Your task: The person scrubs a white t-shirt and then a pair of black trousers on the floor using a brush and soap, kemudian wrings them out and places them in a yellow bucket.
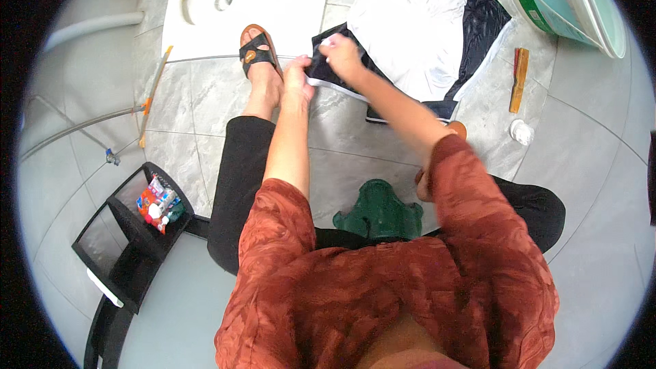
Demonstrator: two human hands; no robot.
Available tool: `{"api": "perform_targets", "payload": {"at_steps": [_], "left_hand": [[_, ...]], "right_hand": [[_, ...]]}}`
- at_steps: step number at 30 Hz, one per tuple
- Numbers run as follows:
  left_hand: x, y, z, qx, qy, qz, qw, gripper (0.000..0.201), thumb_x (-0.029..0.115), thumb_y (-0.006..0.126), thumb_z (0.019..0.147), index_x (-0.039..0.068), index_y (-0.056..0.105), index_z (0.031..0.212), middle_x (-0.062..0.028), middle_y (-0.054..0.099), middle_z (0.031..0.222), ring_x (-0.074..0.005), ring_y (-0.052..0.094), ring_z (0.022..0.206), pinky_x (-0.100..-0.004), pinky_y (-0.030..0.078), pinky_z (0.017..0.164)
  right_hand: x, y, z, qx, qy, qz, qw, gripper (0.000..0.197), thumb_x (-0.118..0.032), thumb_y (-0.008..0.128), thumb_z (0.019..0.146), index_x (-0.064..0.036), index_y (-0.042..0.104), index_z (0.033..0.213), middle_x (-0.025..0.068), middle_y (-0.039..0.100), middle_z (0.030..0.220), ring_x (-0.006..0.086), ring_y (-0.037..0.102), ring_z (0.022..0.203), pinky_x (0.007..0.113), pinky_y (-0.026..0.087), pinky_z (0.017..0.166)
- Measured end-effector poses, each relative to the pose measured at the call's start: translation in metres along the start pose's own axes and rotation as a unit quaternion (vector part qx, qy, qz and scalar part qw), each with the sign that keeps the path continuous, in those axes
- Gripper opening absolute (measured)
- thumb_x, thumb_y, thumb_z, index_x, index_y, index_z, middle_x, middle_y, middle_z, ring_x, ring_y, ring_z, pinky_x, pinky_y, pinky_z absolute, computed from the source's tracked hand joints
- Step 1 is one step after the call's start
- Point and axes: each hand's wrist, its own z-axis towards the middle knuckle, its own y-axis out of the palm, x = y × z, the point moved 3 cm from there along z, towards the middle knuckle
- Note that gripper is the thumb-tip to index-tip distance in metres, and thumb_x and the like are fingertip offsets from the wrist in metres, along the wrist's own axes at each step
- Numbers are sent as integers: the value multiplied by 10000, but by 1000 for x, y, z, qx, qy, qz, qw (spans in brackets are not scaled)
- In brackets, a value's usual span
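Observation:
A wet white and black shirt (410,27) lies spread on the tiled floor in front of me. Its black sleeve (330,72), edged in white, reaches toward my left foot. My left hand (298,76) is closed on the end of that sleeve, close beside the sandal. Just to the right, my right hand (344,58) is bent over the same black cloth with its fingers closed. A small white bit shows at its fingertips, too blurred to name. The other black sleeve (482,31) is spread on the shirt's right side.
A wooden brush (519,80) and a small white container (521,132) lie on the right. Beyond them a clear bucket (567,7) tilts. At the far left is a white squat toilet (287,0); a black rack (130,232) stands nearer. A green stool (379,212) is under me.

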Motion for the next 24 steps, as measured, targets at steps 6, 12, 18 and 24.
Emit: {"api": "perform_targets", "payload": {"at_steps": [6,12,18,24], "left_hand": [[38,20,-18,51,49,-105,992,209,12,575,720,20,570,929,-79,564,787,-263,568,749,-402,507,791],[27,9,5,72,99,13,992,142,10,592,751,-14,644,881,-75,615,821,-200,587,749,-338,507,735],[14,25,-21,-116,-12,384,916,163,24,696,691,18,660,850,-31,636,832,-147,583,783,-282,467,743],[40,-14,-16,-34,-17,775,631,95,70,594,696,28,666,743,-126,649,682,-235,633,668,-336,474,617]], "right_hand": [[92,-95,-61,-1,-29,-290,957,210,-145,541,827,-53,573,1013,173,603,979,362,591,934,475,475,792],[114,-193,-41,199,98,-275,936,192,-163,519,850,-2,577,937,210,602,1005,386,589,934,494,464,788],[73,-98,-31,-35,-177,-279,943,139,-174,515,871,-97,597,951,94,596,874,303,616,812,424,512,687],[135,-272,26,266,-12,-410,873,126,-170,534,836,-90,587,917,136,582,937,350,593,826,463,501,707]]}}
